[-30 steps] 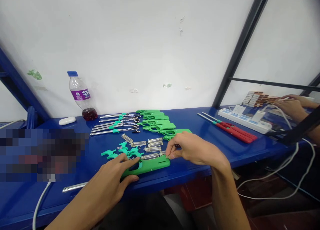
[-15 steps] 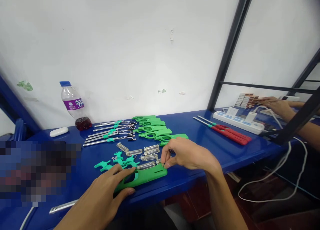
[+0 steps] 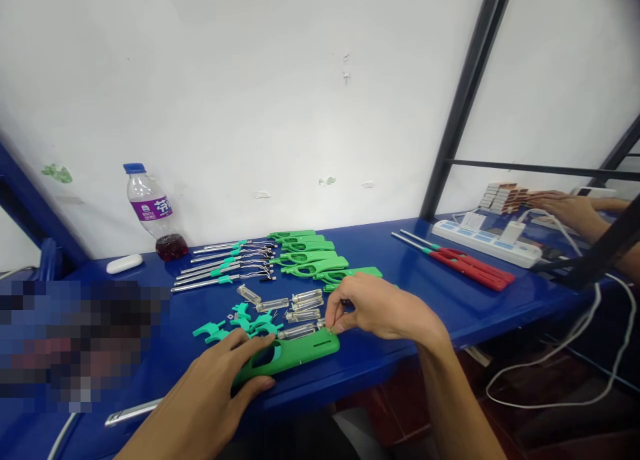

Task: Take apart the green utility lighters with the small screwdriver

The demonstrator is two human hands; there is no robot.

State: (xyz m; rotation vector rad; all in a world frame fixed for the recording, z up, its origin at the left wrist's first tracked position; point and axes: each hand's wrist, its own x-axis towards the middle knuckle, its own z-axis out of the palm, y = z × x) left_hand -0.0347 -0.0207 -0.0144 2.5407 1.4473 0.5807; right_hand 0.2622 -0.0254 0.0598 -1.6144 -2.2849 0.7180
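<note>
A green long-nosed lighter (image 3: 305, 350) lies near the table's front edge, with its metal tube (image 3: 133, 412) pointing left beyond my wrist. My left hand (image 3: 225, 380) grips the handle around its trigger opening, thumb on the near side and fingers on the far side. The fingertips of my right hand (image 3: 357, 310) are pinched together at the lighter's right end; what is between them is too small to make out. Just behind lie several clear fuel tanks (image 3: 300, 331), and teal triggers (image 3: 210, 329) are loose by my left fingers.
Green handle shells (image 3: 315, 267) and metal lighter tubes with wires (image 3: 210, 282) lie in rows further back. Red lighters (image 3: 470, 268) and a power strip (image 3: 487, 243) are at right. A drink bottle (image 3: 155, 210) and white case (image 3: 125, 264) stand left. Another person's hand (image 3: 565, 207) touches stacked boxes (image 3: 503, 198).
The view has shifted slightly, so everything sits a little further right. Both hands keep nearly the same hold at the green lighter.
</note>
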